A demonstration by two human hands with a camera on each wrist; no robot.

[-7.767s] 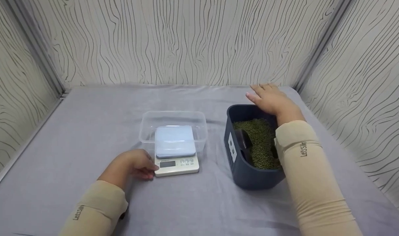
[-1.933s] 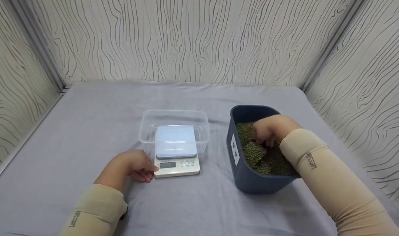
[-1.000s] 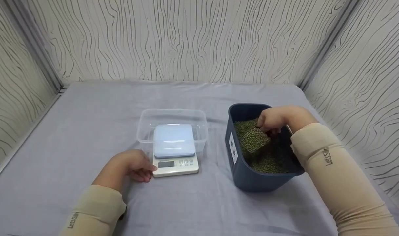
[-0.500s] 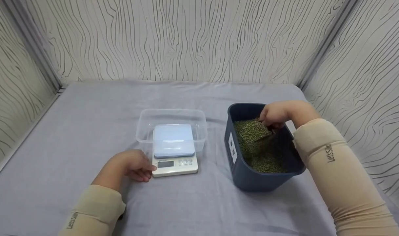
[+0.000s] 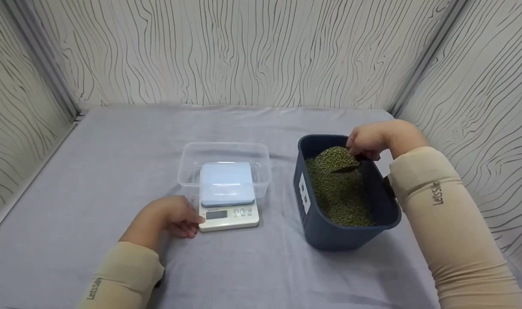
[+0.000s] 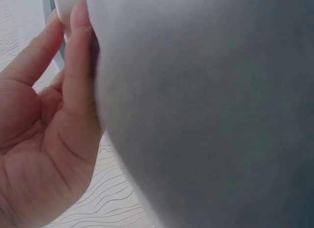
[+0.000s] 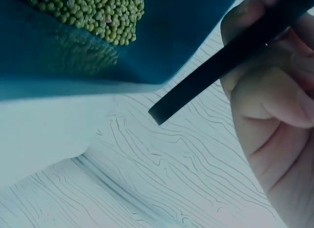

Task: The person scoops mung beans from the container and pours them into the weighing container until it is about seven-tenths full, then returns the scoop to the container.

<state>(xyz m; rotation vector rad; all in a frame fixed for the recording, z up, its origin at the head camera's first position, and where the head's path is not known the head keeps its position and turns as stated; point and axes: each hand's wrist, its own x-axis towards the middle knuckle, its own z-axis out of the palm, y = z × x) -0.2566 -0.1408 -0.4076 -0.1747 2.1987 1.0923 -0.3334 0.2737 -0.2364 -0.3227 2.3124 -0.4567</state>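
My right hand grips the dark handle of a scoop, raised near the rim of a dark blue bin. The scoop is heaped with small round green beans, likely mung beans. More of these beans lie in the bin. In the right wrist view, the black handle runs between thumb and fingers. My left hand pinches the near left corner of a white kitchen scale. A clear plastic container sits over the scale, whose pale blue platform shows through it.
A grey-lilac cloth covers the table. Wood-grain patterned panels rise behind and on both sides. The bin carries a white label on its left side. The container and scale stand to the bin's left.
The right hand, earlier open above the bin, took the scoop, dug into the beans, and has lifted it full, up and rightward. The left hand stays at the scale.
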